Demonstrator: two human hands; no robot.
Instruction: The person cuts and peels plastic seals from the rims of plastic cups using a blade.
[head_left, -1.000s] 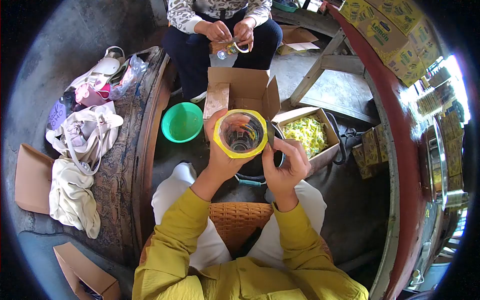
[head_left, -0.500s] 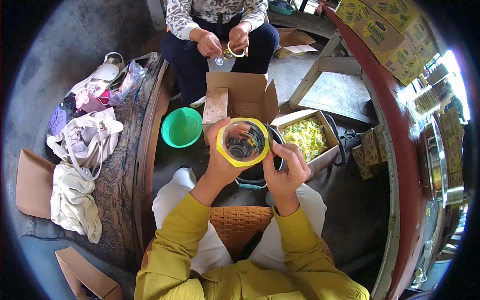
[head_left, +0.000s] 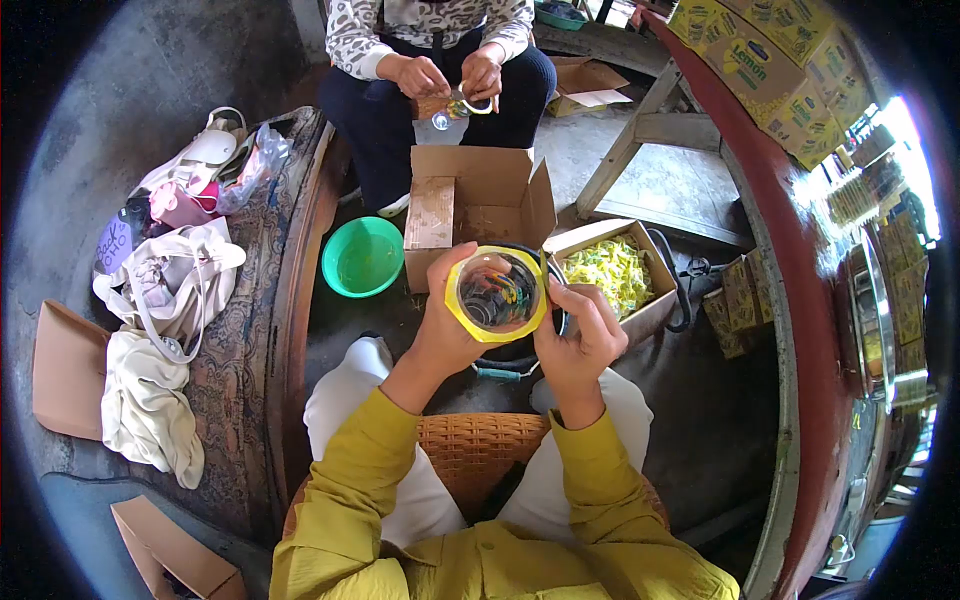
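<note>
A clear, cup-like vessel with a yellow octagonal rim (head_left: 495, 336) is held up before me, its round mouth facing the camera. My left hand (head_left: 443, 330) wraps around its left side, thumb along the upper edge. At the right side of the rim, my right hand (head_left: 580, 335) presses thumb and fingertips against the edge, with the other fingers curled. Dark reflections fill the vessel's inside, so I cannot tell whether anything lies in it. Behind it, partly hidden, is a dark bucket with a teal handle grip (head_left: 498, 374).
An open cardboard box (head_left: 485, 180) stands ahead, beside a green basin (head_left: 362, 257). To the right, a carton holds yellow wrappers (head_left: 606, 275). Opposite sits a person whose hands (head_left: 450, 85) hold a similar ring-rimmed item. Bags (head_left: 165, 270) lie on a wooden bench at left.
The vessel and both my hands have shifted slightly right and down. Its mouth is tilted a little differently. The person opposite has moved one hand slightly.
</note>
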